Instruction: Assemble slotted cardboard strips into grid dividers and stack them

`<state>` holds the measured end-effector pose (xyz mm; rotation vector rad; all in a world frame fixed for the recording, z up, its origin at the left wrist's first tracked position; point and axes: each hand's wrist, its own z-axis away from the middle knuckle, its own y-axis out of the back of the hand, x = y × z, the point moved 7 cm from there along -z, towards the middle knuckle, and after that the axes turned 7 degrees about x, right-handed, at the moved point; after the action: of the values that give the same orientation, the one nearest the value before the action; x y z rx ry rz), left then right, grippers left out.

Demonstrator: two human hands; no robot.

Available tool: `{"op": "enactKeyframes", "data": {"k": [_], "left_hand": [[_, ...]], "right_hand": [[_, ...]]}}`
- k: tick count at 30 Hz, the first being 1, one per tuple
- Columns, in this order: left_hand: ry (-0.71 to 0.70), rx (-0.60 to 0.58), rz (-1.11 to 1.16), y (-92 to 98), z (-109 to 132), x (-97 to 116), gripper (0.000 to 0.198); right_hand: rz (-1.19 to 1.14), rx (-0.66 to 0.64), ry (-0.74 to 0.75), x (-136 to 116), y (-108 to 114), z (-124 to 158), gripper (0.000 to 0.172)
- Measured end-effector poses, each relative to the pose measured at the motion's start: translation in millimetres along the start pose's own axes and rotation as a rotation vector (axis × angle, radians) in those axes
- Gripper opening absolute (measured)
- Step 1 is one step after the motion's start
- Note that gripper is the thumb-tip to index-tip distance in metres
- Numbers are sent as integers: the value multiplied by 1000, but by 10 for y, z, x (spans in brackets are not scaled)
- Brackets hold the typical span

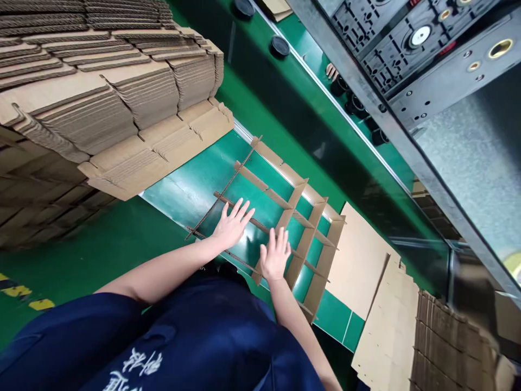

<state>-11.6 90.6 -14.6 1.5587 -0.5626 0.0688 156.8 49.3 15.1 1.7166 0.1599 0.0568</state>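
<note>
Facing cardboard grid [308, 243]; white-lettered shirt [211, 339]

a brown cardboard grid [287, 215] of slotted strips [260, 184] sits on the green desk [175, 193], three crosspieces [310, 239] right, one left.

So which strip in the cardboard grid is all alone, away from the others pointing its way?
The leftmost crosswise strip, nearest the big cardboard stack. A wide gap separates it from the other three crosswise strips, bunched on the right.
</note>
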Motion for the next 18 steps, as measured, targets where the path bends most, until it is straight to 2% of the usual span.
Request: {"op": "enactKeyframes", "data": {"k": [4, 6, 8, 10, 13, 15, 16, 18], "left_hand": [[11, 57, 43, 69, 9, 52, 65], [9, 131, 83, 198, -1, 27, 62], [16, 245, 108, 396, -23, -133, 56], [115, 388, 63, 637, -29, -514, 50], [442, 527, -132, 965, 89, -1354, 52], [578, 495, -245, 1071, 199, -1819, 52], [581, 454, -279, 1087, 235, -1975, 49], [516, 387, -315, 1086, 281, -2152, 44]], "right_hand": [[61, -66, 7, -46, -156, 124, 53], [26, -30, -9, 26, -121, 115, 51], [-25, 50, -85, 153, -33, 138, 51], [-74, 134, -163, 268, 40, 201, 51], [-131, 197, -178, 304, 78, 290, 50], [-153, 205, -159, 262, 90, 306, 50], [-160, 206, -151, 234, 102, 297, 49], [-177, 210, -137, 176, 136, 252, 49]]}}
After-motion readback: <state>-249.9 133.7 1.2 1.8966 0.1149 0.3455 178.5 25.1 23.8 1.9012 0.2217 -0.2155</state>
